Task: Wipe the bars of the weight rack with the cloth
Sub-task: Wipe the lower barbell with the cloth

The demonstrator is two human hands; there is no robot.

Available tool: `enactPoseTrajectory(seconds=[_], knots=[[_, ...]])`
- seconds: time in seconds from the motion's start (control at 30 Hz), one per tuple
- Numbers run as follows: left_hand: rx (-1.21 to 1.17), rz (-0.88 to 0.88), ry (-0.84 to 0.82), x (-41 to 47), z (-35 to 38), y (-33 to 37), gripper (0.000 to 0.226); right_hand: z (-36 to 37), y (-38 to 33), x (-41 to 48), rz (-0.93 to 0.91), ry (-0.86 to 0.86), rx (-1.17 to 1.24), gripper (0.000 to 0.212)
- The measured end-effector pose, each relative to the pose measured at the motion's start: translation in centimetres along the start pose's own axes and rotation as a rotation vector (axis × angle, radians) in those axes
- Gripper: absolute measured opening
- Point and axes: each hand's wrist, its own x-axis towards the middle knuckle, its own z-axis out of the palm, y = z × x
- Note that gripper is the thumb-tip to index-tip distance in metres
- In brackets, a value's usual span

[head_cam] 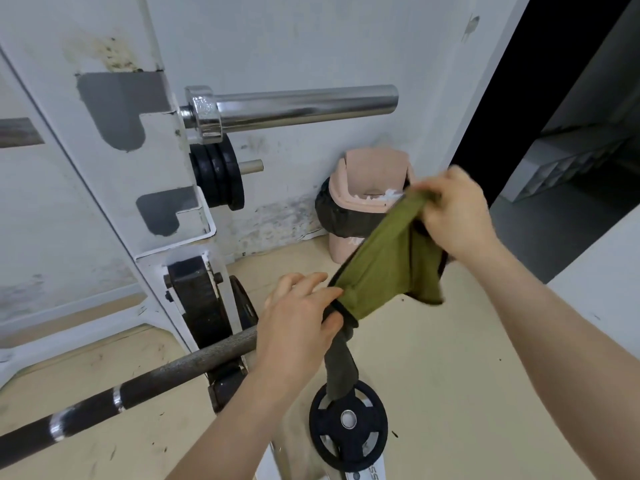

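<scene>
- Weight rack (114, 188): its white upright leans across the left half of the frame, with grey hook-shaped cut-outs and a black bracket low down. It stands against a scuffed pale wall (311, 39) on a beige floor (450, 358).
- Dark knurled bar (138, 382): it runs from the lower left edge up towards the centre. Silver rings band it near the left, and my left wrist hides its right end.
- Chrome bar (304, 103): it juts from the upright to the right in the upper middle of the frame, bare and shiny, with a thick collar at the rack end.
- Cloth (384, 261): olive green with a dark hem, it is stretched slantwise between my hands at centre right. It is well apart from the chrome bar and just beside the dark one. A darker tail hangs from my left hand down in front of the lower plate.
- Pink bin (374, 174): it sits against the wall with a black liner and white scraps inside, partly hidden by the cloth.
- Right hand (457, 213): my fingers are curled round the cloth's upper end, bunching it.
- Left hand (294, 327): thumb and forefinger pinch the cloth's lower end, and the other fingers lie fairly straight.
- Black plate (348, 422): at bottom centre, it has cut-outs and a silver hub.
- Stacked black plates (216, 174): they sit on a short peg (251, 167) under the chrome bar.
</scene>
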Motion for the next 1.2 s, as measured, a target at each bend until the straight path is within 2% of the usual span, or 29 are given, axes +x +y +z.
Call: enactPoseTrajectory(seconds=[0.07,0.1,0.17,0.23,0.27,0.33,0.37,0.4,0.47,0.57,0.63,0.7,0.77,0.83,0.9,0.97,1.03,1.13,1.2], knots=[[-0.001,-0.053,0.105,0.5,-0.5,0.4,0.032,0.7,-4.0,2.5,-0.048,-0.003,0.204,0.048],[0.02,-0.09,0.105,0.7,-0.9,0.3,0.035,1.5,-5.9,2.8,-0.107,-0.108,0.254,0.057],[0.047,-0.194,-0.02,0.6,-1.1,-0.8,0.051,4.0,-7.9,1.2,-0.199,-0.356,0.22,0.067],[-0.076,-0.294,-0.197,0.0,-1.3,-2.4,0.072,6.7,-8.4,-3.3,-0.193,-0.502,0.21,0.047],[-0.16,-0.339,-0.271,-0.2,-1.5,-2.9,0.076,8.0,-8.3,-6.0,-0.2,-0.511,0.177,0.035],[-0.204,-0.36,-0.401,-0.2,-1.7,-3.1,0.071,10.0,-8.2,-10.0,-0.287,-0.347,0.038,0.041],[-0.19,-0.341,-0.432,-0.2,-1.8,-3.2,0.061,10.6,-7.7,-10.6,-0.307,-0.289,-0.011,0.043],[-0.175,-0.32,-0.43,0.0,-1.9,-3.3,0.052,10.9,-7.3,-10.4,-0.325,-0.26,-0.034,0.042],[-0.158,-0.305,-0.401,0.1,-2.4,-3.6,0.046,10.7,-5.6,-9.2,-0.387,-0.315,-0.092,0.041],[-0.113,-0.262,-0.297,-0.3,-2.4,-3.4,0.056,9.1,-1.3,-6.8,-0.264,-0.347,-0.14,0.041],[0.0,-0.14,-0.199,-1.1,-1.8,-3.1,0.06,8.5,0.8,-6.0,-0.126,-0.298,-0.132,0.041],[0.031,-0.033,-0.142,-1.5,-1.4,-2.9,0.056,8.8,0.1,-6.2,-0.028,-0.286,-0.148,0.042],[-0.081,-0.038,-0.126,-1.0,-1.4,-2.9,0.05,10.2,-2.5,-7.6,-0.027,-0.313,-0.14,0.042],[-0.189,-0.172,-0.212,0.4,-1.4,-3.2,0.057,11.3,-5.1,-9.4,-0.179,-0.324,-0.112,0.04],[-0.231,-0.296,-0.41,1.7,-1.4,-3.8,0.06,11.2,-5.4,-9.7,-0.286,-0.335,-0.045,0.033],[-0.209,-0.317,-0.482,1.7,-1.4,-4.0,0.058,10.3,-3.5,-8.4,-0.358,-0.39,-0.053,0.033],[-0.148,-0.277,-0.413,1.0,-1.4,-3.8,0.057,9.5,-0.9,-7.1,-0.351,-0.368,-0.128,0.036],[0.029,-0.138,-0.249,-0.4,-1.3,-2.9,0.069,8.8,2.3,-5.5,-0.229,-0.312,-0.191,0.043],[0.109,-0.068,-0.224,-0.8,-1.3,-2.6,0.072,8.4,4.0,-4.9,-0.172,-0.273,-0.207,0.04]])
